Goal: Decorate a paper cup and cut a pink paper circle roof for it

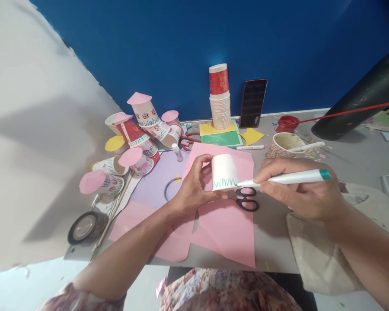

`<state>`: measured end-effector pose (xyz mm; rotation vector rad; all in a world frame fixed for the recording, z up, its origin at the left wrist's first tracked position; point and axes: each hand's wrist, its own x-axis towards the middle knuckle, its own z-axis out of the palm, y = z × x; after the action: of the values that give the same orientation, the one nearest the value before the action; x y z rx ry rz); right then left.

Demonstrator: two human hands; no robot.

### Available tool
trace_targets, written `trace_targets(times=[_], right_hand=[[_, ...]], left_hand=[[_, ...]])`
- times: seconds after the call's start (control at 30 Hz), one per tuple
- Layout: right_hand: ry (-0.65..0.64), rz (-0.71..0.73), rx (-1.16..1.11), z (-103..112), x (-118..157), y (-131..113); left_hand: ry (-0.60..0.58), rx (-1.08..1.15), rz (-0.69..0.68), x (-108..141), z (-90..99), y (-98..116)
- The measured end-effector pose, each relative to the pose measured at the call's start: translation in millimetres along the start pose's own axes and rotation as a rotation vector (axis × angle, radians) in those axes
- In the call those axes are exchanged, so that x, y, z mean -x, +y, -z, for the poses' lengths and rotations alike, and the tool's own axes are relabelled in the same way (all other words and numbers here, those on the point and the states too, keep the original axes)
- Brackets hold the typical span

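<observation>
A white paper cup (224,168) is gripped by my left hand (196,185), upside down with its rim low. Teal zigzag strokes run along the cup near the rim. My right hand (307,190) pinches a white felt-tip marker (288,177) with a teal end, and its tip touches the cup at the end of the strokes. Below the cup lie scissors (247,205) with black handles, their blades hidden. Pink paper (227,237) spreads under both the cup and the scissors.
Decorated paper cups (145,114) with pink cone tops cluster at left, near a tape roll (84,226). At the back stand a cup stack (220,108) and a phone (253,103). On the right are a patterned cup (283,142), a cloth (324,255) and a dark cylinder (359,99).
</observation>
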<state>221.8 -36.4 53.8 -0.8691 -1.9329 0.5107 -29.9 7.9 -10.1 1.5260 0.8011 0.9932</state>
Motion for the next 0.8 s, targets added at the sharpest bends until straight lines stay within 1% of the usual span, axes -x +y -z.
trace_targets(times=[0.13, 0.2, 0.27, 0.37, 0.5, 0.67, 0.8], right_hand=[[0.037, 0.005, -0.004, 1.1, -1.7, 0.1], [0.010, 0.004, -0.024, 1.9, -1.9, 0.4], [-0.003, -0.009, -0.040, 2.4, -1.7, 0.8], [0.054, -0.033, -0.023, 2.4, -1.1, 1.3], [0.030, -0.068, -0.074, 3.3, -1.5, 1.3], [0.051, -0.120, -0.111, 4.4, -1.8, 2.7], [0.146, -0.109, -0.102, 1.4, -0.7, 4.5]], left_hand=[[0.012, -0.009, 0.000, -0.1, -1.0, 1.4], [0.010, -0.008, 0.004, 0.1, -1.0, 0.4], [0.013, -0.001, 0.007, 0.3, -0.8, -1.4], [0.030, 0.014, 0.005, 0.3, -0.4, -4.1], [0.050, 0.021, -0.002, 0.3, -0.3, -5.1], [0.041, 0.047, -0.007, 0.6, -0.5, -5.2], [0.048, 0.032, -0.030, -0.6, -0.5, -5.8]])
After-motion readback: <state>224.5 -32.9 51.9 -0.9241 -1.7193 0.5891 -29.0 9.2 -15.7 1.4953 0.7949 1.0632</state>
